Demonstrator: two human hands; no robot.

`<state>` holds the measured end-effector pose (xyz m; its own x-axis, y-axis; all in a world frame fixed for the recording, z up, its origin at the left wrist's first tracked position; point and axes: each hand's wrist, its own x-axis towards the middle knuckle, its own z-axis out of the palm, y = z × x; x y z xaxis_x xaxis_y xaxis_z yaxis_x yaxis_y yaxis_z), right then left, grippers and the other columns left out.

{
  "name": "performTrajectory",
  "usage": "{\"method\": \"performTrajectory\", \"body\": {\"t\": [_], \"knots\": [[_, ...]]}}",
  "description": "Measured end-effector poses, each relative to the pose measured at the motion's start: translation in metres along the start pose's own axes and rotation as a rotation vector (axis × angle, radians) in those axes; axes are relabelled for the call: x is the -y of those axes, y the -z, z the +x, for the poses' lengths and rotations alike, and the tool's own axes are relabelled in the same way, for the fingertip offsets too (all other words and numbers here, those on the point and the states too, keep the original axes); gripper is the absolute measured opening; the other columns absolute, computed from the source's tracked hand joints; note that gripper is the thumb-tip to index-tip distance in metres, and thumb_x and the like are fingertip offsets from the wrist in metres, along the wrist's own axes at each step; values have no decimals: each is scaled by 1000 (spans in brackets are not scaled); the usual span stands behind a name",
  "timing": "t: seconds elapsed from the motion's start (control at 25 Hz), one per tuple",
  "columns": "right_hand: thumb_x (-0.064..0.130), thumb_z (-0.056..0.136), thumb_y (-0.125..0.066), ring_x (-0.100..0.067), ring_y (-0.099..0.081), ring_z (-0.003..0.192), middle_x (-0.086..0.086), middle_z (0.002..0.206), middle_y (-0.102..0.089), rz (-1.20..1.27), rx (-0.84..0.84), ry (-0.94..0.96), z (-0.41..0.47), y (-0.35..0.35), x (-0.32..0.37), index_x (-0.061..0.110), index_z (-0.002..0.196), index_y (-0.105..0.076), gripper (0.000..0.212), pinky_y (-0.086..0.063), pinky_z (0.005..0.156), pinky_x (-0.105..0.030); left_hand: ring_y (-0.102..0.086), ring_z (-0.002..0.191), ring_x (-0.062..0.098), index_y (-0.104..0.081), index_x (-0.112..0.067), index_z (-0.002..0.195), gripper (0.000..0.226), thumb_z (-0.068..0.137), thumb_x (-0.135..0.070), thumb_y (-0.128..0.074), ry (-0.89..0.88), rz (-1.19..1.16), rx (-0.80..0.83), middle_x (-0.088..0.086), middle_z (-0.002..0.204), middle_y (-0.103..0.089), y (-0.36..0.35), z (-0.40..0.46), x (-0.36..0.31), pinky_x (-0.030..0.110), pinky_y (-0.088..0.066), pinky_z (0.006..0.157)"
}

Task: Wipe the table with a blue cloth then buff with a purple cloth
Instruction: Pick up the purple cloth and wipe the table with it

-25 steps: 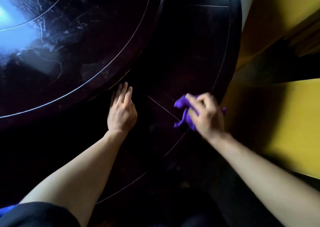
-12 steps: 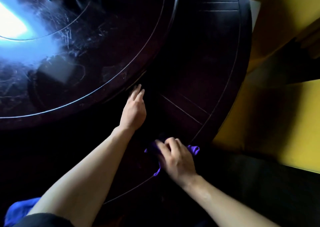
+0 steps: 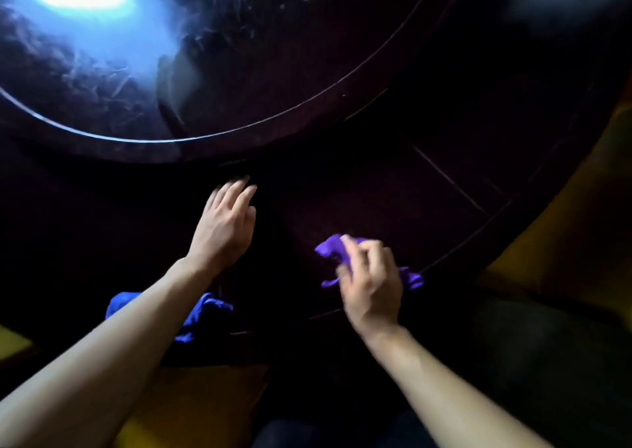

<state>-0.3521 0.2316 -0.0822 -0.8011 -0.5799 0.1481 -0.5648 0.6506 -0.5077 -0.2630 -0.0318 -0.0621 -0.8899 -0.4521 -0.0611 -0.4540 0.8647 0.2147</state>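
A person's right hand (image 3: 371, 282) bunches a soft, crumpled purple cloth (image 3: 333, 247) against the near rim of a round, dark lacquered desk (image 3: 444, 160), the grip of curled fingers clamped on the fabric, whose ends stick out on either side of the hand. The left hand (image 3: 224, 229) rests flat on the desk just beside it, fingers straight and slightly spread, holding nothing. A glossy blue cloth (image 3: 201, 314) lies rumpled on the desk's near edge, partly hidden under the left forearm and near the purple one. Thin pale inlaid lines cross the desk's outer ring, some curved, some straight. Above the hands sits a raised circular centre disc (image 3: 205, 88) with a bright rim, its polished surface covered in fine scratches and smears and catching a strong white-blue glare at upper left. Yellow floor (image 3: 554, 242) shows beyond the desk's curved edge at right and below.
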Motion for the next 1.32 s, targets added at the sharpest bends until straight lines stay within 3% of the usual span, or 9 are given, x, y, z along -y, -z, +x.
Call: {"method": "performTrajectory", "body": {"t": [0.12, 0.2, 0.28, 0.36, 0.44, 0.72, 0.96, 1.16, 1.32], "knots": [[31, 80, -67, -25, -58, 83, -4, 99, -60, 79, 207, 310, -44, -19, 51, 19, 128, -62, 49, -54, 73, -41, -50, 130, 44, -56, 3, 132, 42, 95, -14, -48, 77, 50, -14, 26, 140, -54, 8, -23, 44, 55, -35, 114], [26, 79, -65, -29, -60, 83, -8, 97, -61, 91, 223, 429, -23, -8, 29, 16, 128, -64, 50, -56, 70, -41, -47, 133, 45, -55, 4, 134, 45, 95, -17, -46, 155, 52, -18, 28, 142, -51, 12, -33, 68, 55, -32, 116], [17, 79, -64, -35, -61, 84, -14, 98, -60, -5, 69, 273, 28, 0, -7, 14, 126, -66, 46, -55, 71, -41, -42, 138, 44, -52, 3, 136, 47, 95, -19, -45, 236, 43, -33, 28, 146, -46, 17, -45, 94, 55, -28, 118], [21, 86, -62, -38, -59, 91, -17, 101, -58, -67, -120, -91, 91, 6, -33, 13, 122, -67, 37, -49, 81, -42, -37, 142, 43, -50, 3, 137, 45, 96, -16, -48, 296, 38, -75, 27, 150, -42, 19, -60, 119, 55, -26, 119], [27, 89, -60, -39, -58, 96, -19, 104, -59, -54, -202, -273, 119, -8, -15, 11, 117, -67, 34, -45, 87, -42, -35, 143, 43, -49, 3, 138, 44, 97, -11, -51, 315, 19, -105, 27, 152, -39, 19, -73, 140, 54, -27, 119], [27, 80, -65, -30, -58, 83, -10, 95, -61, 76, 336, 519, 12, -70, 139, 15, 119, -68, 41, -53, 76, -42, -37, 141, 44, -51, 3, 136, 42, 97, -15, -48, 328, -1, -194, 27, 151, -40, 19, -91, 180, 54, -30, 118], [19, 86, -65, -40, -57, 94, -19, 103, -59, -1, -72, -160, 102, -83, 134, 8, 115, -69, 32, -40, 89, -39, -34, 144, 41, -48, -1, 139, 43, 100, -18, -48, 485, -10, -249, 23, 154, -37, 15, -120, 224, 54, -22, 121], [17, 84, -66, -37, -56, 95, -18, 105, -62, 129, 159, 233, 78, -140, 226, 4, 121, -65, 40, -42, 93, -41, -35, 145, 35, -51, -6, 140, 44, 100, -23, -44, 478, -48, -309, 18, 155, -40, 8, -123, 231, 50, -22, 122], [14, 83, -70, -33, -59, 96, -10, 109, -68, 181, 425, 591, 105, -141, 233, 11, 115, -71, 32, -47, 93, -42, -35, 146, 33, -54, -8, 139, 44, 98, -23, -43, 495, -72, -327, 16, 155, -42, 7, -124, 233, 48, -22, 122]]}}
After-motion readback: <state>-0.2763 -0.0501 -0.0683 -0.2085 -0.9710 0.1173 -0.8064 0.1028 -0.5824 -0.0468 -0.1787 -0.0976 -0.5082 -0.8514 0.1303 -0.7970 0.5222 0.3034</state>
